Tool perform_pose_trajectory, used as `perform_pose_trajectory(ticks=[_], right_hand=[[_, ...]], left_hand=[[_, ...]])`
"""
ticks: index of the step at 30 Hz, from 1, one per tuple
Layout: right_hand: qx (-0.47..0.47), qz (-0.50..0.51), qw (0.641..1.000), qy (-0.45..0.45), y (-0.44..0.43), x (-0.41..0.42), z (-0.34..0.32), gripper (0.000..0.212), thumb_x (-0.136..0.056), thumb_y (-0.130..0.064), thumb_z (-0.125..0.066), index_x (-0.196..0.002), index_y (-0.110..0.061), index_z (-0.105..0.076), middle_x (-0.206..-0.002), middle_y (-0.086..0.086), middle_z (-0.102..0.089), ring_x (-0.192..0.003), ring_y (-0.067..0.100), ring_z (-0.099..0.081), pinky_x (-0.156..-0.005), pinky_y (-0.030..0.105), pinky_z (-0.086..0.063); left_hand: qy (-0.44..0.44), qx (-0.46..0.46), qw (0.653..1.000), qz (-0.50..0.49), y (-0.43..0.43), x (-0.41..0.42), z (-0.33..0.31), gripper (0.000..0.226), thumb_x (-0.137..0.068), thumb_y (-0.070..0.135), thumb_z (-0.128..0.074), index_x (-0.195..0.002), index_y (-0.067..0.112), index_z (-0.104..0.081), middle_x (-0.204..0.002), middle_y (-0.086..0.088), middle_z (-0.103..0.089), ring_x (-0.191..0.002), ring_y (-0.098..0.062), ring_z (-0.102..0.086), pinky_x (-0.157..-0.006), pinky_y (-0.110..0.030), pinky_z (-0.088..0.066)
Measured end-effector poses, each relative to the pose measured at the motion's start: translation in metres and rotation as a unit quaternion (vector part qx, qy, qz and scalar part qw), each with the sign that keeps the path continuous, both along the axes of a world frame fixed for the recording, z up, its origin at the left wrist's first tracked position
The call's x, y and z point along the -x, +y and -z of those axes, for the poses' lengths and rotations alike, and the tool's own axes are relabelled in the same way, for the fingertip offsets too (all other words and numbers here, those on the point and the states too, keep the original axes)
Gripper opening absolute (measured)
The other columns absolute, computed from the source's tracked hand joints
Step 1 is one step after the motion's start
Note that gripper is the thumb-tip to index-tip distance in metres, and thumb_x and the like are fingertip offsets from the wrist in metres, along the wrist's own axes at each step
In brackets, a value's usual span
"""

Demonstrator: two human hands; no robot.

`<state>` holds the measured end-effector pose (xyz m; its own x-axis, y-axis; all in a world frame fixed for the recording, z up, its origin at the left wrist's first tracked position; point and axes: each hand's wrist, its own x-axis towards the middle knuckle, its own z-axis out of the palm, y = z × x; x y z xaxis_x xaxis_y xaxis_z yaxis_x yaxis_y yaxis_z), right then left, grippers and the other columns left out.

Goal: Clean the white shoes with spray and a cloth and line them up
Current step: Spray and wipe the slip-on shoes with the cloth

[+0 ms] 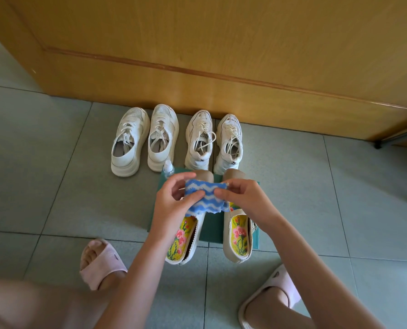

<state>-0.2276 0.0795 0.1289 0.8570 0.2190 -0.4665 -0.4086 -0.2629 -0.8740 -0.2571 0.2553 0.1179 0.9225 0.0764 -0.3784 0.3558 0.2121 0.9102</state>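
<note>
soft, even light through a wide lens
the door [221,55] bowed and the corners dimmed; the leg [19,305] nearest the camera was blurred; white shoes [162,138] cast faint shadows.

Left grip [174,203] & right grip [244,198] pinch a blue/white wavy cloth [210,198] above 2 cream shoes [239,236] w/ floral insoles, on a teal mat [213,224]. Spray bottle [168,167] at mat's far-left corner. Beyond, 4 white sneakers [129,143] in a row, toes to wooden door [221,55].
</note>
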Motion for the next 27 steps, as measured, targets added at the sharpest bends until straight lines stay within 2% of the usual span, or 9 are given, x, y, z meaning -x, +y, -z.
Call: perform_pose_trajectory(ticks=[2, 5, 9, 13, 18, 20, 22, 24, 27], right_hand=[[-0.01, 0.003, 1.0, 0.003, -0.002, 0.0, 0.0, 0.01, -0.087, -0.017, -0.065, -0.091, -0.009, -0.068, -0.082, 0.002, -0.072, -0.077, 0.013, -0.068, -0.072, 0.024, -0.055], [-0.007, 0.011, 1.0, 0.012, -0.001, -0.001, 0.0, 0.018, -0.09, -0.019, -0.062, -0.096, -0.002, -0.065, -0.091, 0.016, -0.07, -0.081, 0.02, -0.066, -0.08, 0.033, -0.054], [-0.034, 0.011, 0.998, 0.046, 0.005, 0.002, -0.001, 0.023, -0.086, -0.018, -0.067, -0.104, -0.005, -0.063, -0.096, 0.009, -0.071, -0.081, 0.014, -0.07, -0.067, 0.018, -0.052], [-0.111, 0.056, 0.987, 0.106, 0.007, 0.004, 0.006, 0.034, -0.083, -0.011, -0.068, -0.113, 0.003, -0.061, -0.108, 0.015, -0.07, -0.096, 0.024, -0.068, -0.081, 0.027, -0.056], [-0.154, 0.113, 0.97, 0.153, 0.003, 0.001, 0.012, 0.041, -0.082, -0.023, -0.066, -0.113, 0.004, -0.062, -0.109, 0.017, -0.068, -0.097, 0.024, -0.067, -0.085, 0.029, -0.055], [-0.144, 0.14, 0.968, 0.15, 0.003, -0.001, 0.016, 0.033, -0.084, -0.02, -0.066, -0.109, 0.002, -0.063, -0.108, 0.016, -0.069, -0.096, 0.024, -0.068, -0.085, 0.029, -0.055], [-0.112, 0.191, 0.967, 0.129, 0.003, -0.009, 0.019, 0.022, -0.085, -0.018, -0.067, -0.101, -0.002, -0.065, -0.103, 0.015, -0.07, -0.091, 0.024, -0.069, -0.081, 0.029, -0.056], [-0.02, 0.231, 0.971, 0.059, 0.003, -0.023, 0.024, 0.013, -0.086, -0.019, -0.067, -0.088, -0.007, -0.063, -0.09, 0.012, -0.07, -0.079, 0.023, -0.067, -0.074, 0.029, -0.054], [0.155, 0.2, 0.964, -0.077, 0.011, -0.046, 0.041, 0.014, -0.086, -0.021, -0.067, -0.079, -0.012, -0.06, -0.072, 0.005, -0.06, -0.065, 0.017, -0.054, -0.058, 0.021, -0.042]], left_hand=[[0.041, 0.025, 0.999, -0.001, 0.0, 0.0, 0.002, 0.044, -0.076, 0.005, -0.073, -0.115, 0.015, -0.055, -0.098, -0.011, -0.07, -0.087, -0.023, -0.07, -0.069, -0.031, -0.058], [0.097, 0.023, 0.994, 0.053, 0.001, 0.001, 0.006, 0.033, -0.077, 0.015, -0.074, -0.106, 0.007, -0.061, -0.099, -0.013, -0.071, -0.088, -0.024, -0.07, -0.075, -0.033, -0.057], [0.068, -0.027, 0.996, 0.045, 0.0, 0.002, 0.009, 0.025, -0.079, 0.02, -0.072, -0.097, 0.005, -0.063, -0.093, -0.012, -0.071, -0.083, -0.021, -0.07, -0.068, -0.027, -0.056], [0.061, -0.047, 0.997, 0.009, -0.003, 0.001, 0.011, 0.023, -0.083, 0.021, -0.069, -0.099, 0.006, -0.064, -0.093, -0.011, -0.071, -0.084, -0.021, -0.07, -0.07, -0.028, -0.057], [0.143, 0.086, 0.986, 0.0, -0.003, 0.002, 0.013, 0.017, -0.087, 0.022, -0.064, -0.1, 0.011, -0.063, -0.097, -0.007, -0.071, -0.084, -0.014, -0.07, -0.07, -0.025, -0.058], [0.13, 0.016, 0.991, -0.021, -0.002, 0.003, 0.022, 0.017, -0.087, 0.02, -0.064, -0.103, 0.013, -0.062, -0.102, -0.006, -0.069, -0.091, -0.016, -0.068, -0.075, -0.026, -0.055], [0.091, -0.166, 0.982, -0.007, 0.001, 0.009, 0.035, 0.026, -0.086, 0.023, -0.065, -0.111, 0.017, -0.058, -0.109, 0.001, -0.063, -0.102, -0.014, -0.06, -0.082, -0.024, -0.046], [0.064, -0.311, 0.948, 0.027, -0.001, 0.017, 0.043, 0.042, -0.083, 0.03, -0.066, -0.122, 0.021, -0.051, -0.116, 0.006, -0.053, -0.112, -0.012, -0.049, -0.086, -0.023, -0.037], [0.095, -0.373, 0.92, 0.076, -0.014, 0.028, 0.051, 0.077, -0.076, 0.041, -0.071, -0.139, 0.018, -0.033, -0.134, 0.0, -0.039, -0.125, -0.017, -0.036, -0.097, -0.03, -0.036]])
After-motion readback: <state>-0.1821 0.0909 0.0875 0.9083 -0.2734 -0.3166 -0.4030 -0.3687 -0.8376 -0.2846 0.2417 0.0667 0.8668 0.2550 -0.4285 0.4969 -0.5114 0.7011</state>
